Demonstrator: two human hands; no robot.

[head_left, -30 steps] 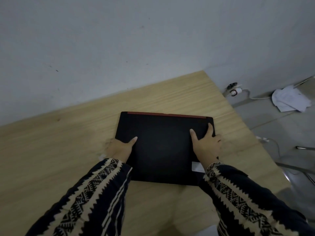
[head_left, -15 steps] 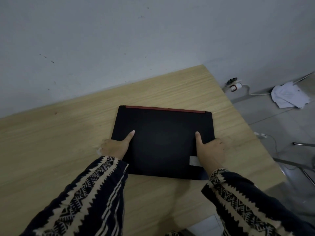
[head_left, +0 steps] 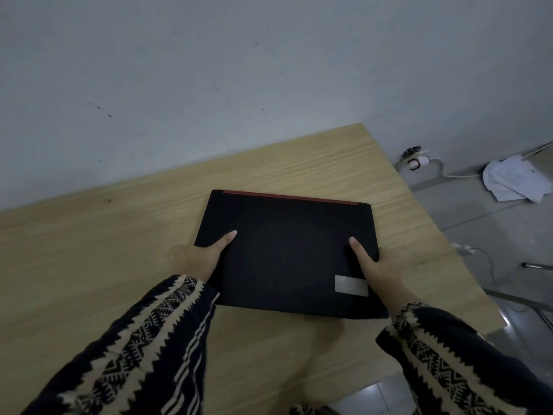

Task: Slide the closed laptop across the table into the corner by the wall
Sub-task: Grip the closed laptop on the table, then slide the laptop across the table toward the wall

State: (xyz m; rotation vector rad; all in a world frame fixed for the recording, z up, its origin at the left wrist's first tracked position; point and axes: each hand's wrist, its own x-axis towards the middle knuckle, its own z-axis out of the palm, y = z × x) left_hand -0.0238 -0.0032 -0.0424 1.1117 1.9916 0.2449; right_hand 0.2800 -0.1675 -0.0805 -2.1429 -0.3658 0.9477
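Laptop (head_left: 287,253) clasped between both hands' fingers (head_left: 223,240).

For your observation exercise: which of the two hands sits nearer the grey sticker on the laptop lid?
The right hand: the sticker lies just beside its wrist, while the left hand holds the laptop's opposite edge.

Black laptop (head_left: 287,253) w/ a thin red strip along its far edge and a pale grey sticker (head_left: 350,285) near one corner. It lies on a light tan wood-grain table (head_left: 89,265). Sleeves (head_left: 143,351) are navy-black w/ cream zigzag and diamond bands, plus cream stripes. Wall (head_left: 239,85) is dull grey-white w/ a few dark specks. Floor (head_left: 493,235) is grey tile; white papers (head_left: 514,178) and a white cable (head_left: 460,174) lie on it.
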